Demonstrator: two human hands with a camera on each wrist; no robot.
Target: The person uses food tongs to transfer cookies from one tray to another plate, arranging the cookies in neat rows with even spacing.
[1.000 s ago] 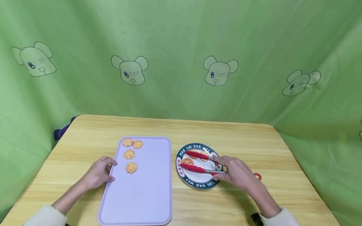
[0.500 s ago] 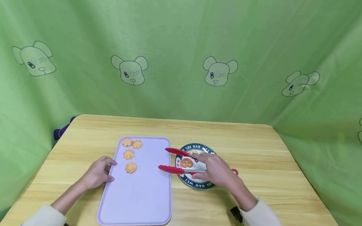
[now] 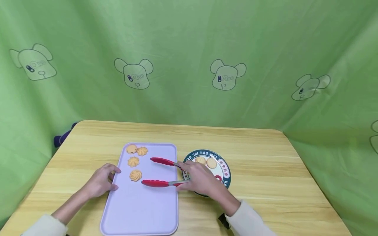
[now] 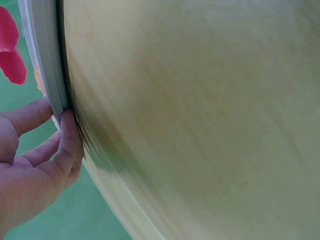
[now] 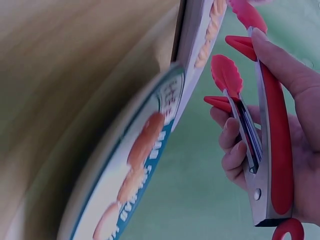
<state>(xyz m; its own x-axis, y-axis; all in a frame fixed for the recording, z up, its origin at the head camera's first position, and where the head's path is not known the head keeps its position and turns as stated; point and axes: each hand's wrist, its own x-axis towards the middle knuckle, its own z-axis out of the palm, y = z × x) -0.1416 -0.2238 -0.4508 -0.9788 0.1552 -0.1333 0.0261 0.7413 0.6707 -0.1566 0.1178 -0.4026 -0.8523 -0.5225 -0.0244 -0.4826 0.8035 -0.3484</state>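
Observation:
My left hand pinches the left rim of a lilac tray, thumb on one side and fingers on the other in the left wrist view. Several piped biscuits and a round one dotted with dark spots lie at the tray's upper left, among them a swirled biscuit. My right hand holds red-tipped metal tongs, their tips spread over the tray with nothing between them. Behind that hand, a green-rimmed plate bears a brown biscuit, hidden in the head view, and paler biscuits.
The wooden table carries tray and plate side by side, a narrow gap between them. A green curtain with mouse-head drawings hangs behind and around it. Something dark purple shows past the table's left edge.
My right hand has carried the spread tongs leftward from above the plate to above the tray, uncovering the plate's right side. My left hand has stayed at the tray's rim.

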